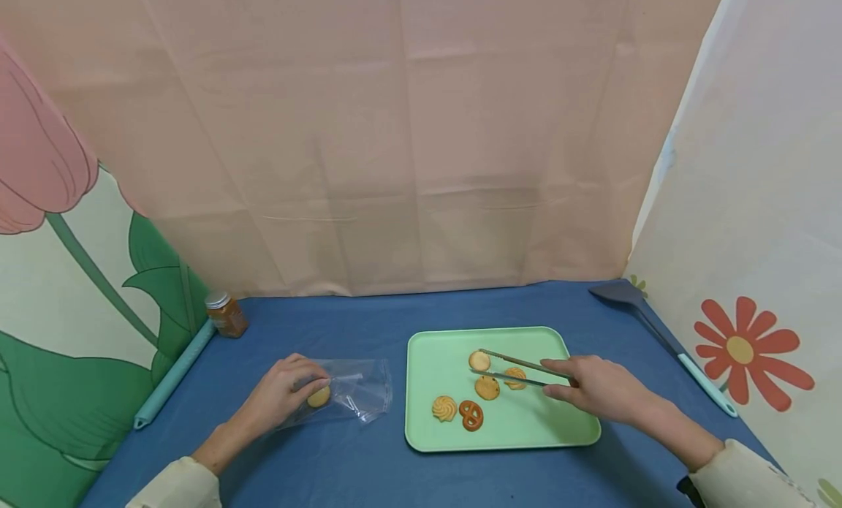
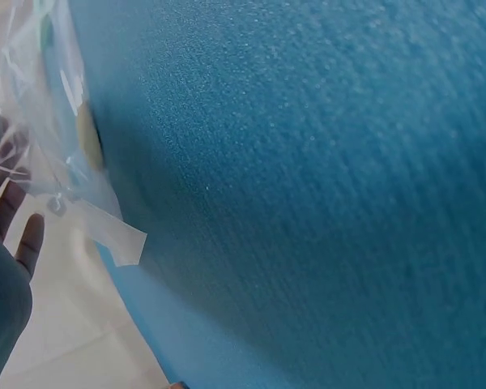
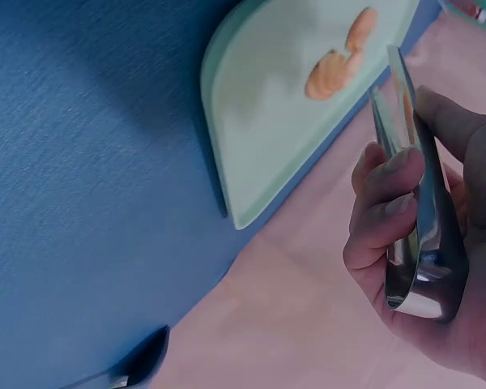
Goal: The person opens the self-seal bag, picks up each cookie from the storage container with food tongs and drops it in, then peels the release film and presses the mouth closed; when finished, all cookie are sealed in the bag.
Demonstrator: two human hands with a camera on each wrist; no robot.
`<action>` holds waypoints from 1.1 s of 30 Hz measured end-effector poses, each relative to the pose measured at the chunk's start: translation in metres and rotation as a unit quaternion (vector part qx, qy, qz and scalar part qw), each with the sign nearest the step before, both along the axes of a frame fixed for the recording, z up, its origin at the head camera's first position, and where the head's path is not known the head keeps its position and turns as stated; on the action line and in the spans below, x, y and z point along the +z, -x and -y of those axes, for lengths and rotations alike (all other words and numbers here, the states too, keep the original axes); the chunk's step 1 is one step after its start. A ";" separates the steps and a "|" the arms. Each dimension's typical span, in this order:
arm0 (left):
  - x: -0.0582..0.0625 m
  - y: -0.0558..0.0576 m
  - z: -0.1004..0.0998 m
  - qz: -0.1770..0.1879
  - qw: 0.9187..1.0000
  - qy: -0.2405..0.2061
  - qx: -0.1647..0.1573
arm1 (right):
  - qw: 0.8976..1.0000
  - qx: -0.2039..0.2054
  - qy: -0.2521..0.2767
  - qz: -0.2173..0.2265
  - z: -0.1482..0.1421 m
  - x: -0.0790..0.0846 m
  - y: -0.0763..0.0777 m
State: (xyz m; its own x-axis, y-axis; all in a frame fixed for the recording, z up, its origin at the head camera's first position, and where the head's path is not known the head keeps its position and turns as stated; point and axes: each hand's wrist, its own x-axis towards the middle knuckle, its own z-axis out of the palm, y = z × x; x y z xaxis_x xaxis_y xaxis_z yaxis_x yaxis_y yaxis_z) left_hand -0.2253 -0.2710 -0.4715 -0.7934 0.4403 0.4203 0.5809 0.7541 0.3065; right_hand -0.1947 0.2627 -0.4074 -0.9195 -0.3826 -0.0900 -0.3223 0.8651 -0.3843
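Observation:
My left hand [image 1: 284, 389] pinches a clear plastic bag [image 1: 368, 391] at its left part, over the blue cloth. Inside the bag lies a round cookie [image 1: 319, 397], which also shows as a pale disc [image 2: 89, 136] in the left wrist view. With my right hand [image 1: 601, 386] I grip metal tongs [image 3: 439, 267], fingers on one arm and thumb on the other. Their tips reach over the green tray [image 1: 421, 347], around or just above a small round cookie [image 1: 479, 360]; contact is unclear. Also on the tray are a speckled cookie [image 1: 487, 388], a partly covered cookie [image 1: 516, 380], a swirl cookie [image 1: 444, 408] and a pretzel [image 1: 471, 416].
A dark spatula with a pale blue handle [image 1: 707, 385] lies along the right edge. At the back left stands a brown jar with a silver lid [image 1: 226, 316], and a rolled teal mat [image 1: 174, 376] lies beside it. Fabric walls [image 1: 421, 164] enclose the back and sides.

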 end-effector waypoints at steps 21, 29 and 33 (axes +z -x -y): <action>-0.001 0.001 0.001 -0.002 1.000 -0.008 -0.017 | 1.000 0.019 -0.013 -0.012 -0.007 -0.012 0.016; 0.000 0.001 0.001 -0.009 1.000 -0.006 -0.018 | 1.000 0.011 -0.010 0.007 -0.004 -0.012 0.017; -0.001 0.001 0.001 -0.003 1.000 -0.008 -0.021 | 1.000 0.009 -0.010 0.013 -0.003 -0.011 0.017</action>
State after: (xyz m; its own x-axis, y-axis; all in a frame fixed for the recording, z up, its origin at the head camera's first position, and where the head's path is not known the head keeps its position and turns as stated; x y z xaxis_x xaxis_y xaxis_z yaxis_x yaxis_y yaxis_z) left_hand -0.2261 -0.2721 -0.4721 -0.7715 0.4662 0.4329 0.6138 0.7243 0.3139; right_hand -0.2121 0.2660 -0.4186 -0.9097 -0.3971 -0.1214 -0.3285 0.8671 -0.3745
